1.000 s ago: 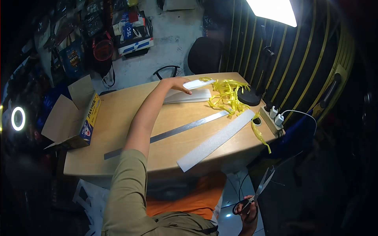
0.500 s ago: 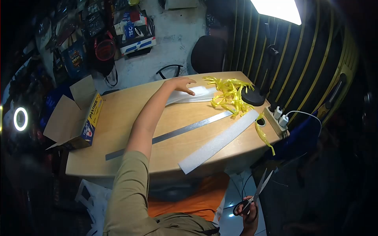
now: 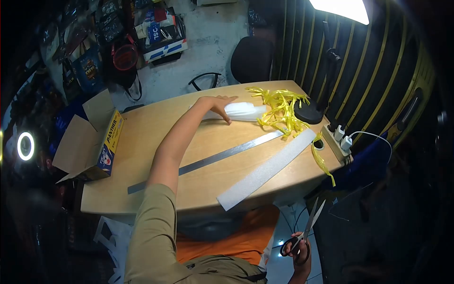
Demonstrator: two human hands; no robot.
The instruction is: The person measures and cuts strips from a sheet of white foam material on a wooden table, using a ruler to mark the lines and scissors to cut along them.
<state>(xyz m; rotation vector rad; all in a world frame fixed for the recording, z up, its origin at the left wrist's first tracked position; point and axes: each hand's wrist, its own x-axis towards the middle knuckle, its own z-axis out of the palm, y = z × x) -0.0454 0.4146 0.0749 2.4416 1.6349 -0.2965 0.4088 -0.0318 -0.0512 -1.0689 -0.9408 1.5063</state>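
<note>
My left hand [image 3: 219, 108] reaches across the table to a pile of white strips [image 3: 248, 111]. Its thumb is at the near edge of the pile and its fingers at the far edge. Below the table's right front edge, my right hand [image 3: 297, 250] holds black-handled scissors [image 3: 309, 225] with the blades pointing up and slightly apart. A grey metal ruler [image 3: 222, 155] lies diagonally on the table, partly under my left forearm. A pale foam strip [image 3: 267, 170] lies to its right. Tangled yellow ribbons [image 3: 283, 109] are beside the white pile.
An open cardboard box [image 3: 106, 146] stands at the table's [image 3: 189, 196] left end. At the right are a lamp base [image 3: 309, 112], a power strip [image 3: 336, 144] with plugs, and a tape roll [image 3: 318, 144]. A dark chair [image 3: 252, 59] stands behind.
My left hand has come down onto the white pile, its thumb moving to the near edge. My right hand still holds the scissors. The view has shifted slightly.
</note>
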